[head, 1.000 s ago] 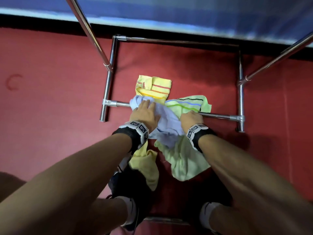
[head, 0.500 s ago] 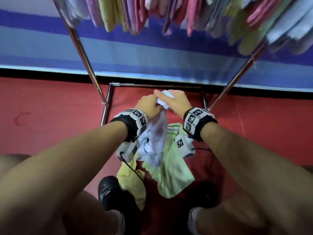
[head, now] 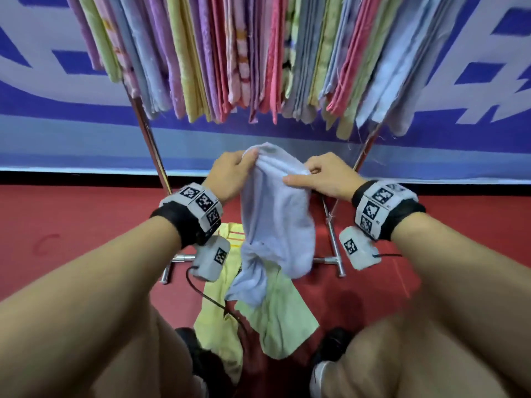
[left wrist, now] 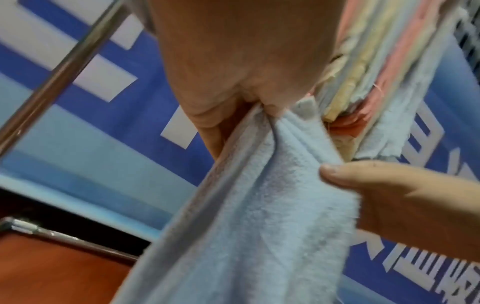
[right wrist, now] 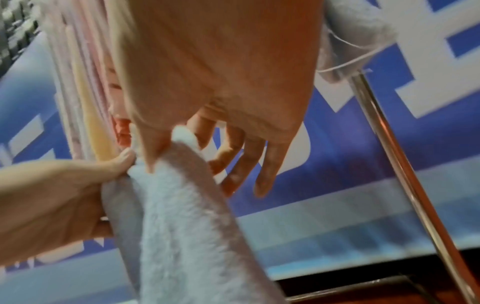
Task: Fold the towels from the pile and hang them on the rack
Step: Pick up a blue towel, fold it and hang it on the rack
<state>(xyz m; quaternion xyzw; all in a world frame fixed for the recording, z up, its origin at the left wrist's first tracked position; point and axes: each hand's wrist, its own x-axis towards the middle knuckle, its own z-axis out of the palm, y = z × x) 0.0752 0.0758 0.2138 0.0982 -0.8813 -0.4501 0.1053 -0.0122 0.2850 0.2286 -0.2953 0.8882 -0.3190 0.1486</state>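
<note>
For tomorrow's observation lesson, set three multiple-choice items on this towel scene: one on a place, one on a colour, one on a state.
1. Where do the yellow and green towels lie?
A. on the floor
B. on a chair
C. in a basket

2. What colour is the held towel?
A. red
B. light blue
C. black

3. How is the held towel?
A. folded flat
B. hung on the rack
C. bunched, hanging loose

Key:
1 A: the yellow towel and green towel lie on the red floor.
2 B: the towel is light blue.
3 C: left hand and right hand pinch its top below the rack.
</note>
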